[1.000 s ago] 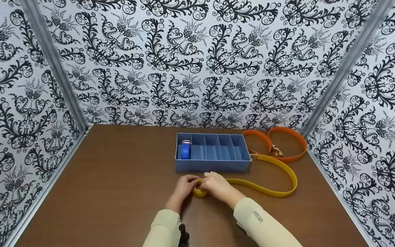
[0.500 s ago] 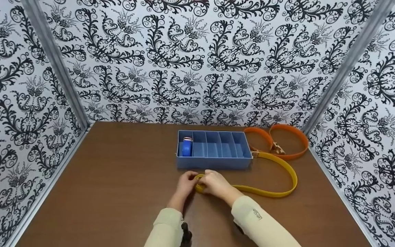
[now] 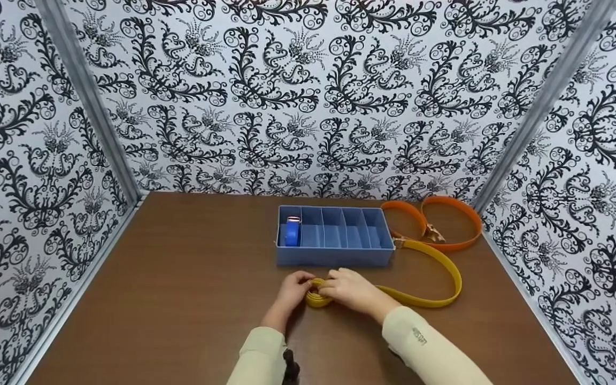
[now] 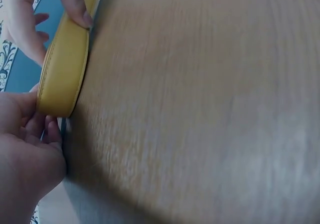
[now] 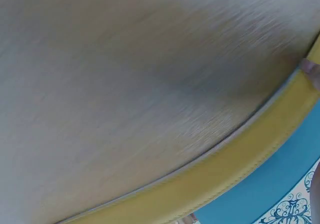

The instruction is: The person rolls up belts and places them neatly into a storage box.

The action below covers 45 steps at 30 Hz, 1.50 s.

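A yellow belt (image 3: 318, 302) stands on its edge on the table, its near end wound into a small coil. My left hand (image 3: 291, 291) pinches the coil's left side. From the right, my right hand (image 3: 355, 291) grips the coil where the strap runs out. The strap then curves away to a gold buckle beside the box. In the left wrist view, the belt's coil (image 4: 62, 79) lies between the left hand (image 4: 27, 154) and the right hand's fingers (image 4: 75, 6). The right wrist view shows the strap (image 5: 220, 171) sweeping up to a fingertip (image 5: 311, 73).
A blue-grey divided box (image 3: 335, 256) stands just beyond the hands. A rolled blue belt (image 3: 292, 233) sits in its leftmost compartment. Behind the yellow strap, an orange belt (image 3: 451, 246) with gold hardware lies in loops by the back right corner. Patterned walls enclose the wooden table (image 3: 195, 278).
The yellow coil has turned and moved slightly right, its round top showing more. My right hand has shifted right along the strap; the left stays at the coil.
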Available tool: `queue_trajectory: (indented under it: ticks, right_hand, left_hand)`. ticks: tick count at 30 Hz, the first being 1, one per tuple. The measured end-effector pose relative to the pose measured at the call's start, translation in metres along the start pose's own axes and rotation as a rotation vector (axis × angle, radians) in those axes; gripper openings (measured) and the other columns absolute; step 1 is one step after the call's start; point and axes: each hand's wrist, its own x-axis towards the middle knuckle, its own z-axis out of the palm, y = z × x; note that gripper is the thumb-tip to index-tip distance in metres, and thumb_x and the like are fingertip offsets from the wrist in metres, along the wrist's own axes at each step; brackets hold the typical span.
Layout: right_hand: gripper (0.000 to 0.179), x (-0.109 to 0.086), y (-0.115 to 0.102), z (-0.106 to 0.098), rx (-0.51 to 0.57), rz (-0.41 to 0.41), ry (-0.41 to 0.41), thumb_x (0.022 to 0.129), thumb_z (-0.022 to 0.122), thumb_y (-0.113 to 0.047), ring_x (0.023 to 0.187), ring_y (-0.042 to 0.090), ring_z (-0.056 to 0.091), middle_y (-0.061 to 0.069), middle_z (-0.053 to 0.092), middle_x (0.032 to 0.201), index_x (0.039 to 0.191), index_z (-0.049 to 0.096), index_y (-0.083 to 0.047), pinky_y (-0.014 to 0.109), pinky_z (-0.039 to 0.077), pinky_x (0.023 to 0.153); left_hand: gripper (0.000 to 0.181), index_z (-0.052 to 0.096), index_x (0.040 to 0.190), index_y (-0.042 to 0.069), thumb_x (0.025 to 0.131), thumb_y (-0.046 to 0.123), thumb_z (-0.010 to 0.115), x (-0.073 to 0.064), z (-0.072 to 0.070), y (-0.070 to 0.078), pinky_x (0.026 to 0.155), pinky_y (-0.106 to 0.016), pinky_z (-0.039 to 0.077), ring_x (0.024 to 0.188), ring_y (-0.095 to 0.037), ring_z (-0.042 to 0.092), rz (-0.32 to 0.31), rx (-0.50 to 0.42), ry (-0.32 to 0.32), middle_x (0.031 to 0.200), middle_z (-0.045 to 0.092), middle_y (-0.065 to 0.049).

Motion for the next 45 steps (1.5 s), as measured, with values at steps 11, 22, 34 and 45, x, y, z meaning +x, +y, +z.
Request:
queue_trajectory:
  ticks: [11,22,34,45]
  right_hand:
    - [0.017,0.023,-0.011,-0.001,0.063,0.156,-0.033,0.067,0.087,-0.019,0.068,0.016,0.046,-0.010,0.063,0.066,0.072,0.071,-0.019,0.028,0.036,0.060]
    - [0.026,0.031,-0.013,-0.001,0.151,0.287,-0.096,0.061,0.090,-0.029,0.063,0.016,0.043,-0.008,0.061,0.063,0.073,0.071,-0.016,0.031,0.039,0.059]
    - [0.035,0.009,-0.004,-0.018,0.139,0.124,-0.259,0.082,0.079,-0.031,0.089,0.021,0.052,-0.008,0.069,0.112,0.115,0.072,-0.021,0.035,0.044,0.074]
    - [0.014,0.021,-0.003,-0.008,0.162,0.069,-0.111,0.073,0.084,-0.015,0.076,0.016,0.053,-0.009,0.070,0.081,0.084,0.078,-0.020,0.034,0.044,0.072]
  left_hand:
    - [0.021,0.066,0.107,-0.012,0.089,-0.004,0.061,-0.004,-0.003,0.000,0.091,-0.048,0.048,0.102,-0.038,0.061,0.022,0.040,-0.010,0.104,0.068,-0.023]
    - [0.019,0.064,0.105,-0.008,0.086,-0.003,0.066,-0.003,-0.005,0.002,0.083,-0.039,0.050,0.094,-0.030,0.060,0.007,0.053,0.042,0.101,0.065,-0.018]
    - [0.015,0.065,0.103,-0.010,0.089,-0.009,0.059,-0.004,-0.004,0.000,0.091,-0.046,0.047,0.101,-0.037,0.060,0.081,0.067,-0.029,0.102,0.067,-0.021]
    - [0.020,0.065,0.110,-0.010,0.095,-0.002,0.055,-0.006,-0.006,-0.001,0.093,-0.047,0.046,0.106,-0.037,0.060,0.036,0.059,-0.079,0.109,0.066,-0.021]
